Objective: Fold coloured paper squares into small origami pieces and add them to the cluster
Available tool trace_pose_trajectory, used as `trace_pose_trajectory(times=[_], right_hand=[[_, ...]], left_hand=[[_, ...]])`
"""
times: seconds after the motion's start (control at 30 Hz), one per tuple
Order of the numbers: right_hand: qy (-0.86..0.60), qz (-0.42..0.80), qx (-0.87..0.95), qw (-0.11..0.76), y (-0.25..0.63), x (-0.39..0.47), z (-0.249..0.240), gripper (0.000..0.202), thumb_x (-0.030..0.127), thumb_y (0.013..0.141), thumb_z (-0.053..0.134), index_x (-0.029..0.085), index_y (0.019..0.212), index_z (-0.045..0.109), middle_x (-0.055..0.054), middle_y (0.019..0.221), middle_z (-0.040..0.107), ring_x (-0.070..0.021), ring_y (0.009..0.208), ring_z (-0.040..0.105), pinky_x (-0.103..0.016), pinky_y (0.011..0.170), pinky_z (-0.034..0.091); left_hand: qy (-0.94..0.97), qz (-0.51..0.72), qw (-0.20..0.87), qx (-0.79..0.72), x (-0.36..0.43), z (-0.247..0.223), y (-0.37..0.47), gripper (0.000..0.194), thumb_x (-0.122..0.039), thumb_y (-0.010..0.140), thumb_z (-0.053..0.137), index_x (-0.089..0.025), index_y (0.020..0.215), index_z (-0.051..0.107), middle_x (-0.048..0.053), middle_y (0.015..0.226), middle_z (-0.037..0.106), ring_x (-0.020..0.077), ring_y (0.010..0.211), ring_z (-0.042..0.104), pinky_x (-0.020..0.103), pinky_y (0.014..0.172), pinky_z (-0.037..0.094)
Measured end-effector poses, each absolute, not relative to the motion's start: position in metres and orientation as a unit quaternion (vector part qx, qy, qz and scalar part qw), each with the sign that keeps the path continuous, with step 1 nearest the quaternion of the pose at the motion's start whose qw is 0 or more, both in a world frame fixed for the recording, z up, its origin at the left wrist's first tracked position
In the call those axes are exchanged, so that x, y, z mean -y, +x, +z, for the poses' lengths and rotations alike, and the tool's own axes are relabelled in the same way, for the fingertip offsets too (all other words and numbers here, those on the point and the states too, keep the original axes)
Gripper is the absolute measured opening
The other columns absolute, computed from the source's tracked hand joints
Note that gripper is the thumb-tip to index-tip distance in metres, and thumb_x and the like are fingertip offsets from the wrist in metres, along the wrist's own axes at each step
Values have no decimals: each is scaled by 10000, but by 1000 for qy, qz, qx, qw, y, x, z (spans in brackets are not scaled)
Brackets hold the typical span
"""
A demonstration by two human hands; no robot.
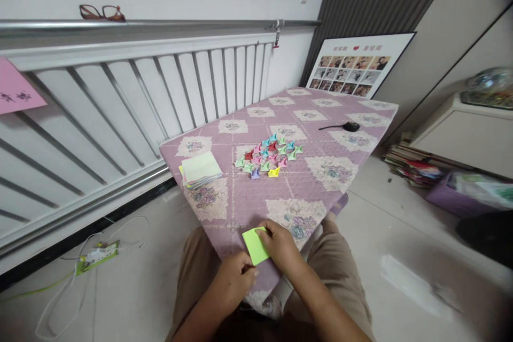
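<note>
A lime-green paper square (255, 247) is held over the near corner of the table. My right hand (280, 246) pinches its right side, thumb on top. My left hand (236, 278) is closed at the paper's lower left corner, its fingertips pressed together on the edge. Farther up the table stand several small folded paper pieces (265, 153) in green, pink, blue, red, yellow and purple, grouped close together. To their left lies a stack of coloured paper sheets (201, 169) with a pale green one on top.
The table (248, 203) has a purple floral cloth. A black spoon (351, 126) lies toward its far right. Behind are a white radiator (180, 85), glasses (102, 13) on a pipe and a photo board (356, 67). A power strip (98, 256) sits on the floor at left.
</note>
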State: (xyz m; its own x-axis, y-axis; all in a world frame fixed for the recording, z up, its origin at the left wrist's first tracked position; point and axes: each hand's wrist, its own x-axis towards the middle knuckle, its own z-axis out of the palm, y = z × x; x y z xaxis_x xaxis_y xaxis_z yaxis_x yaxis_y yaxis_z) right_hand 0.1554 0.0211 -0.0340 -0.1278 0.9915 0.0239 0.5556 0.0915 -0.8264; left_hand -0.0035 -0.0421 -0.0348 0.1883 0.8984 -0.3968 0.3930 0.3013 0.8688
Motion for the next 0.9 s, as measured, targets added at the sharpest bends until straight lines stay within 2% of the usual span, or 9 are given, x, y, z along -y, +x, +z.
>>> trace_pose_trajectory(times=[0.07, 0.17, 0.3, 0.4, 0.5, 0.6, 0.73, 0.83, 0.9], right_hand=[[-579, 327, 682, 304, 160, -29, -36, 122, 263, 776, 491, 215, 738, 597, 13, 639, 604, -151, 605, 552, -244, 569, 378], [-576, 306, 704, 282, 166, -33, -42, 102, 248, 764, 509, 221, 741, 604, 23, 620, 604, -150, 586, 555, -242, 560, 366], [-570, 273, 727, 266, 165, -32, -50, 147, 219, 776, 515, 223, 876, 623, 14, 693, 638, -161, 638, 586, -257, 617, 386], [-571, 247, 739, 259, 162, -29, -54, 238, 185, 784, 524, 203, 1005, 611, -14, 773, 669, -182, 712, 610, -284, 688, 401], [-570, 220, 748, 261, 160, -24, -57, 353, 165, 795, 547, 188, 1146, 572, -51, 924, 688, -207, 853, 619, -316, 785, 397], [-586, 132, 759, 251, 160, -21, -61, 410, 200, 819, 585, 201, 1225, 537, -70, 1020, 667, -240, 955, 591, -344, 820, 376], [-626, 38, 745, 226, 168, -27, -63, 262, 267, 848, 600, 200, 1101, 599, -69, 936, 658, -254, 904, 576, -344, 758, 355], [-641, 32, 731, 231, 180, -30, -60, 144, 242, 876, 557, 187, 985, 632, -71, 889, 654, -242, 857, 575, -334, 732, 344], [-633, 33, 736, 239, 185, -25, -56, 146, 226, 900, 512, 190, 965, 638, -70, 884, 650, -232, 855, 570, -332, 740, 340]], left_hand=[[613, 229, 453, -606, 42, -29, -10, 91, -175, 776, 512, -190, 774, 602, -1, 721, 630, 165, 683, 577, 273, 635, 415], [691, 257, 296, -607, 42, -24, -18, 191, -144, 842, 454, -209, 827, 632, 30, 861, 639, 192, 845, 575, 326, 774, 425], [752, 266, 201, -568, 31, -32, -9, 191, -138, 865, 483, -212, 873, 659, 49, 961, 629, 221, 942, 543, 387, 857, 419], [770, 247, 186, -558, 23, -43, 2, 122, -167, 824, 597, -217, 916, 661, 41, 1012, 621, 234, 980, 529, 415, 879, 411], [778, 225, 182, -558, 22, -49, 8, 150, -187, 790, 661, -228, 934, 657, 31, 1021, 616, 241, 995, 521, 433, 890, 399], [780, 213, 172, -563, 25, -49, 9, 159, -188, 789, 668, -234, 939, 646, 25, 1028, 612, 244, 1010, 514, 444, 901, 384], [788, 207, 166, -556, 25, -47, 9, 166, -170, 794, 653, -229, 947, 627, 31, 1081, 596, 244, 1059, 503, 443, 922, 369], [786, 198, 168, -561, 23, -47, 10, 169, -174, 796, 650, -226, 953, 618, 31, 1093, 593, 242, 1062, 503, 437, 918, 364], [782, 193, 171, -567, 22, -47, 10, 180, -185, 800, 649, -230, 970, 614, 28, 1103, 594, 239, 1064, 501, 430, 921, 356]])
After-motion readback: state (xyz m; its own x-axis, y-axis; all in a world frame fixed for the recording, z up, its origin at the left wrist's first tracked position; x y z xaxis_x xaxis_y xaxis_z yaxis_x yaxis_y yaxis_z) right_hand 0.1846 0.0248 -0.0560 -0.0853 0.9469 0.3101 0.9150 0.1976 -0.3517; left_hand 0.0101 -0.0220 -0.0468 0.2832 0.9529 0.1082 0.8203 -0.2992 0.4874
